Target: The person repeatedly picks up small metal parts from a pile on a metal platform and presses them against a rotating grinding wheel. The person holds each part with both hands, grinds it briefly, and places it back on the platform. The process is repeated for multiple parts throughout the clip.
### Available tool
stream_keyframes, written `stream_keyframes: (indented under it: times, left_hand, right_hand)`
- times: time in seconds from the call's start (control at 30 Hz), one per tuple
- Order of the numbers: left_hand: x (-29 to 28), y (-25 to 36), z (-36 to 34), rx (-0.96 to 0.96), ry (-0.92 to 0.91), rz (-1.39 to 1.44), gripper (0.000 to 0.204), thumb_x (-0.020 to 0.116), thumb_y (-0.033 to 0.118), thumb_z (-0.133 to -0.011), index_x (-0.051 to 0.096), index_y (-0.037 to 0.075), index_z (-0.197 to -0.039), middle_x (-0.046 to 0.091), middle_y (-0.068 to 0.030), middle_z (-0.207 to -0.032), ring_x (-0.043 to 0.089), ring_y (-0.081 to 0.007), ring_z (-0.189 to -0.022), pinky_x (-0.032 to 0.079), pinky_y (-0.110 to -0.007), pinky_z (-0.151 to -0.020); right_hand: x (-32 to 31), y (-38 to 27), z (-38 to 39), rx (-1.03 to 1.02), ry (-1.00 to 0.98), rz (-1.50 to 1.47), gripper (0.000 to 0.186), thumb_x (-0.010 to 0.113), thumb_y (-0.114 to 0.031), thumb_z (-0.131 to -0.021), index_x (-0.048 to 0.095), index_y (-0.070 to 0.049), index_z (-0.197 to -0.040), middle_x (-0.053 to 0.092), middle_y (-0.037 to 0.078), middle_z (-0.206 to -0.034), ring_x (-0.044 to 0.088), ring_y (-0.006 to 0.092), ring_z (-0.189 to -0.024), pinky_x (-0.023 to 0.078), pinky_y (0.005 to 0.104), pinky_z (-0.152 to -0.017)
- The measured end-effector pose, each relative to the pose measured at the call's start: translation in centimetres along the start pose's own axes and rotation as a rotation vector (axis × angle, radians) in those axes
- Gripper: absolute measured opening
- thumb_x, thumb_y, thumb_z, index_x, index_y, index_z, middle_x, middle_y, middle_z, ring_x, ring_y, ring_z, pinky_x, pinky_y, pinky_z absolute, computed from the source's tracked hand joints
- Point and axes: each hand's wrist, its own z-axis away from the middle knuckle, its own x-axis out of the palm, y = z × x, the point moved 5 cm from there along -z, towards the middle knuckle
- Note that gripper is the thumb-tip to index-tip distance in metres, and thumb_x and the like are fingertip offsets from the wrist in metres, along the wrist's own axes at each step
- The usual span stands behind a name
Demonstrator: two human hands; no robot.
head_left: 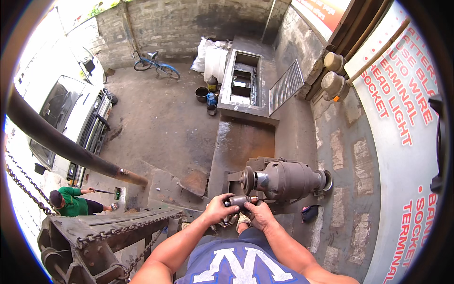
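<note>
A dark grey cylindrical metal part (pixel 239 202) with a copper-coloured tip at its right end is held between my two hands, in front of my body. My left hand (pixel 218 208) grips its left end. My right hand (pixel 260 214) is closed on the right end, the thumb against it. Just below, more small metal parts (pixel 230 220) show in part between my hands. Beyond my right hand sits a large grey electric motor (pixel 291 180), with a round wheel (pixel 247 180) on its left shaft close to the held part.
A steel frame with chains (pixel 113 232) stands at lower left, near a thick slanting pipe (pixel 71 137). A person in green (pixel 75 201) crouches beyond it, below a white vehicle (pixel 71 118). Ahead are a concrete basin (pixel 227 80), a metal grating (pixel 286 87) and a blue bicycle (pixel 156 65).
</note>
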Motion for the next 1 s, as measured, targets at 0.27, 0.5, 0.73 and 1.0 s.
stream_keyframes:
  times: [0.27,0.5,0.73,1.0]
  left_hand:
    - [0.4,-0.1,0.0,0.077,0.068,-0.140,0.069,0.093,0.012,-0.082,0.065,0.006,-0.144,0.078,-0.0146,-0.123,0.073,-0.0206,-0.111,0.058,-0.036,-0.100]
    - [1.1,3.7,2.2,0.464,0.166,-0.316,0.064,0.088,0.006,-0.077,0.065,0.003,-0.137,0.070,-0.0225,-0.132,0.067,-0.0409,-0.127,0.057,-0.043,-0.106]
    - [0.8,2.1,0.8,-0.059,0.053,-0.154,0.070,0.096,0.030,-0.082,0.067,0.001,-0.139,0.079,-0.0191,-0.116,0.078,-0.0265,-0.100,0.061,-0.039,-0.090]
    - [0.5,0.3,-0.7,-0.176,-0.026,0.106,0.065,0.094,0.026,-0.086,0.069,-0.007,-0.135,0.079,-0.0160,-0.117,0.073,-0.0194,-0.105,0.058,-0.035,-0.096]
  right_hand:
    - [0.8,-0.9,0.5,-0.003,-0.015,-0.024,0.021,0.072,-0.008,-0.104,0.070,-0.003,-0.124,0.074,0.008,-0.118,0.075,0.0217,-0.102,0.062,0.0374,-0.082]
    - [0.6,-0.4,0.6,-0.010,-0.009,-0.096,0.023,0.069,0.000,-0.103,0.068,0.000,-0.126,0.071,0.013,-0.125,0.073,0.0264,-0.112,0.063,0.0429,-0.099]
    - [0.2,-0.1,0.9,-0.031,-0.112,-0.159,0.033,0.069,-0.001,-0.103,0.061,0.000,-0.135,0.068,0.013,-0.132,0.069,0.0274,-0.122,0.058,0.0427,-0.110]
    - [0.9,-0.7,0.5,0.006,-0.010,-0.035,0.026,0.071,-0.006,-0.104,0.064,0.001,-0.128,0.070,0.012,-0.127,0.070,0.0261,-0.118,0.060,0.0428,-0.104]
